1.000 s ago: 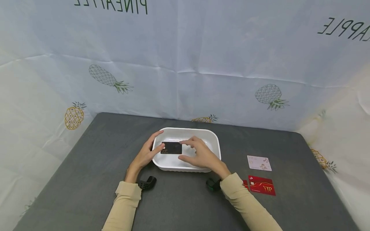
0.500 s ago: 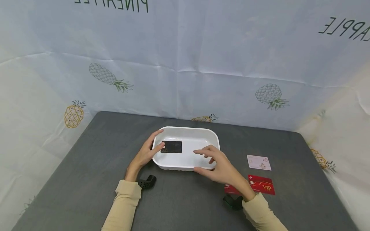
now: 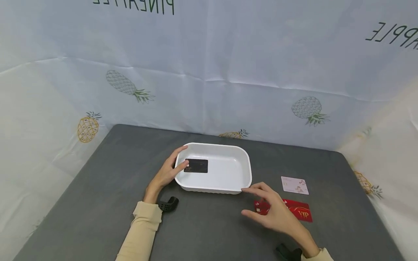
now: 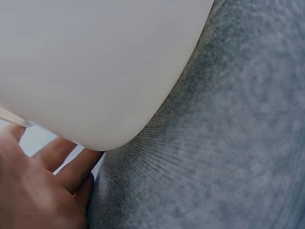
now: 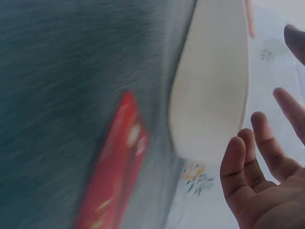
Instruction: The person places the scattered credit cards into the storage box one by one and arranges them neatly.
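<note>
My left hand (image 3: 164, 173) holds the left end of a white plastic tray (image 3: 226, 168), thumb over the rim and fingers along the outside wall. A black VIP card (image 3: 198, 166) lies on the tray's floor; the thumb tip overlaps its left edge in the head view, and whether they touch I cannot tell. Beyond the tray's front right corner my right hand (image 3: 274, 214) hovers with nothing in it, thumb and fingers spread. Below it lie a partly covered red card (image 3: 261, 206) and a red VIP card (image 3: 301, 211). Both appear blurred in the right wrist view.
A pale pink card (image 3: 295, 185) lies on the grey table (image 3: 209, 232), right of the tray and behind the red cards. Behind the table hangs a pineapple-print cloth (image 3: 241, 105).
My right hand has drawn away from the black card in the tray, moving right and towards me to the red cards. The left hand stays on the tray.
</note>
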Demonstrator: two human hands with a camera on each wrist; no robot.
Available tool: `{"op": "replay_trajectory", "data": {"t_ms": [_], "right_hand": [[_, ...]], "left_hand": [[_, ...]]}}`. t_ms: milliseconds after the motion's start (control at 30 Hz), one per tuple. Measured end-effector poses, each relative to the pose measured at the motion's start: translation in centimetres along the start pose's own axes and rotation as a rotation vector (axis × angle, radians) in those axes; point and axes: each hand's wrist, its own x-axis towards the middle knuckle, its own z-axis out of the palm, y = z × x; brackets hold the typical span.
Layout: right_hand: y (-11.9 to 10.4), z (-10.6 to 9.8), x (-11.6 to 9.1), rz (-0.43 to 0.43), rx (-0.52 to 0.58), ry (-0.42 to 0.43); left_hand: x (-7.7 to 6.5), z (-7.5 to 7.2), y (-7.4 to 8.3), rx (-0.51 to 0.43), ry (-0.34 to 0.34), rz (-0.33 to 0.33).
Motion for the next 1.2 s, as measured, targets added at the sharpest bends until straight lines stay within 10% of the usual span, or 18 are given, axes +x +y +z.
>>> {"op": "replay_trajectory", "data": {"t_ms": [533,1200], "right_hand": [[2.8,-1.3,-4.7,0.079,-0.112,0.028],[4.6,-1.8,-5.5,0.216,-0.348,-0.023]], "left_hand": [[0.0,0.1,0.2,-0.007,0.003,-0.012],[0.0,0.2,0.3,-0.008,0.002,-0.021]]}}
